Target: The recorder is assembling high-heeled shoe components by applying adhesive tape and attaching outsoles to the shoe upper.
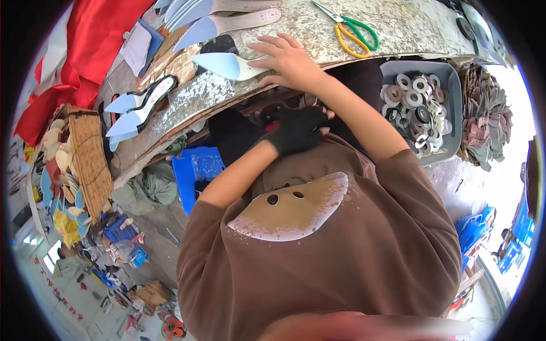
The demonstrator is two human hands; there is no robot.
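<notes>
Your bare hand is pressing a shoe insole on the bench while your gloved hand is working below its edge.

Your left hand, in a black knit glove, is curling shut around something red that you are mostly hiding, so it is hard to make out. Your right hand is lying flat, fingers spread, on the tan heel end of a pale blue pointed insole on the worn, mottled bench. Green-and-yellow scissors are lying further right, above a grey tray of tape rolls.
</notes>
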